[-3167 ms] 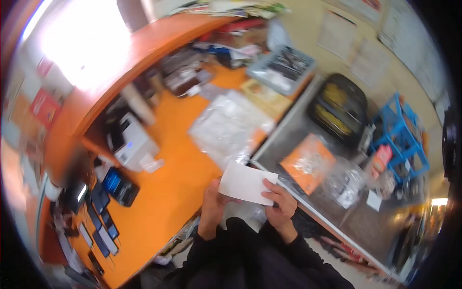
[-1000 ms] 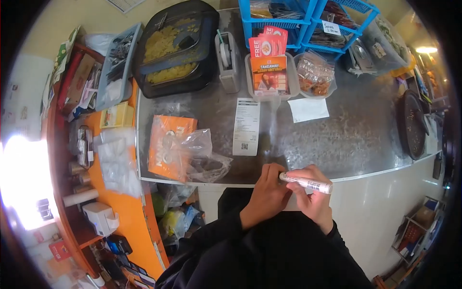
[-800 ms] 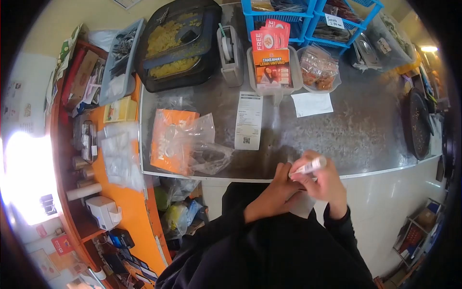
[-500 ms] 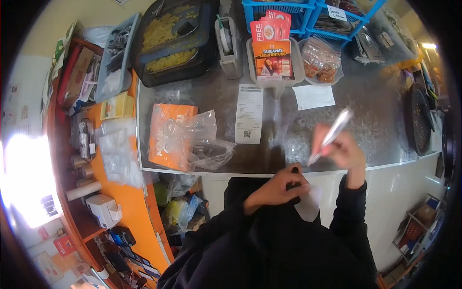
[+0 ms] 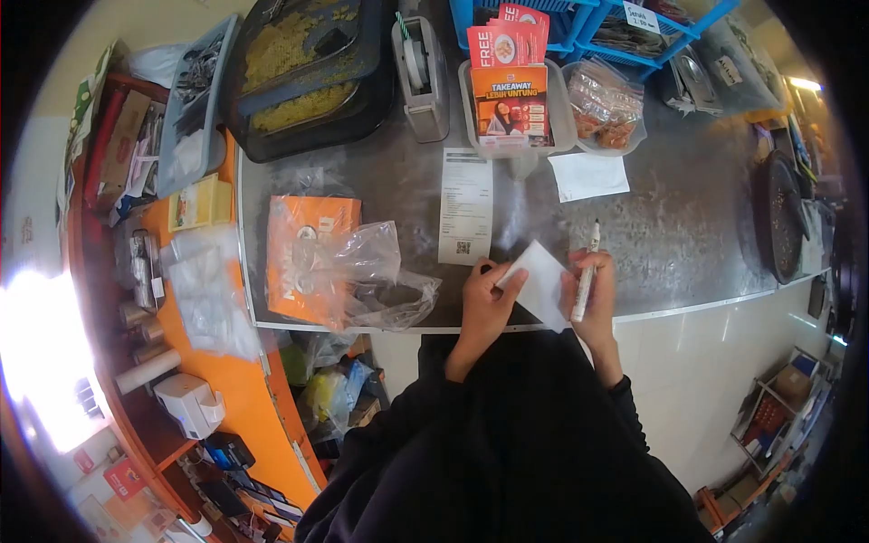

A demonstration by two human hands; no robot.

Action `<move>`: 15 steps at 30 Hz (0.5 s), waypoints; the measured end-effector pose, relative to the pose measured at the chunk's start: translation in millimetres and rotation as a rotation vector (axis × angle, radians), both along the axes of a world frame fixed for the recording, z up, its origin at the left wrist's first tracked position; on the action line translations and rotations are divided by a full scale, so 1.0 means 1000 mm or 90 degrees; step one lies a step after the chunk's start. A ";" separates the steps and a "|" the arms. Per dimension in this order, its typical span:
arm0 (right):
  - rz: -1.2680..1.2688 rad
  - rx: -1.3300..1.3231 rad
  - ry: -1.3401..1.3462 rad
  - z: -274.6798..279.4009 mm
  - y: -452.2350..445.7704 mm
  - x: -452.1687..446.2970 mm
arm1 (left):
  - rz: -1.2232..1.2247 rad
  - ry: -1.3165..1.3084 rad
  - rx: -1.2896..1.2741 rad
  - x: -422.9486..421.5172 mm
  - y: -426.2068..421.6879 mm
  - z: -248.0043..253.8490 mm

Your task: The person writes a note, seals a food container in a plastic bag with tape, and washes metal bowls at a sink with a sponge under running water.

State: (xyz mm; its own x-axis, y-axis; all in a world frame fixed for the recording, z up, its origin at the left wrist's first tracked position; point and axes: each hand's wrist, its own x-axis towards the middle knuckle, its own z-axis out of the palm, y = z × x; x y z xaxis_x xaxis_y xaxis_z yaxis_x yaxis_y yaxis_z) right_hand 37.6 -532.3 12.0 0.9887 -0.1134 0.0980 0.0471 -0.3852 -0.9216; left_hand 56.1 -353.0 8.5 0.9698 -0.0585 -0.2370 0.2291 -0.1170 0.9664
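My left hand (image 5: 489, 300) pinches the left side of a white paper (image 5: 539, 284) above the counter's front edge. Against the paper's right side is my right hand (image 5: 593, 303), its fingers closed round a white marker (image 5: 586, 282); the marker stands nearly upright with its dark tip uncovered and pointing away. A dark thing, perhaps the cap, is partly hidden by my left fingers. Just beyond my hands a printed receipt (image 5: 466, 208) lies flat on the metal counter (image 5: 688, 226). Behind it, to the right, lies a blank white sheet (image 5: 588, 176).
An orange packet (image 5: 312, 253) under clear plastic lies left on the counter. Along the back stand a black tray of yellow food (image 5: 308, 72), a tub of leaflets (image 5: 516, 113), a bowl of bagged food (image 5: 605, 109) and blue baskets (image 5: 625, 36). A dark round pan (image 5: 780, 217) is right.
My right hand has come down from over the counter to beside my left, bringing the marker upright. The white paper, earlier hanging low under my left hand, is now raised between both hands.
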 end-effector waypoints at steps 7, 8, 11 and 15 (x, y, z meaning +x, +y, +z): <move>-0.137 -0.219 -0.134 -0.034 0.017 0.008 | 0.000 -0.448 0.367 0.007 0.007 -0.012; -0.133 -0.223 -0.134 -0.038 0.019 0.010 | -0.014 -0.453 0.386 0.006 0.006 -0.020; -0.135 -0.246 -0.128 -0.045 0.021 0.012 | -0.016 -0.454 0.456 0.005 -0.001 -0.041; -0.077 -0.259 -0.096 -0.044 0.012 0.014 | -0.056 -0.508 0.559 0.010 0.008 -0.056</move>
State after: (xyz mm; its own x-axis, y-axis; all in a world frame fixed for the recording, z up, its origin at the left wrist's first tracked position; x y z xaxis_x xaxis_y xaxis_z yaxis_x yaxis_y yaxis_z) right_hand 52.0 -520.4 -32.4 0.9419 -0.1496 0.3009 0.1018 -0.7263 -0.6798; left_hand 65.7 -345.1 -47.4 0.8622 -0.2509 0.4401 -0.4427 -0.7955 0.4139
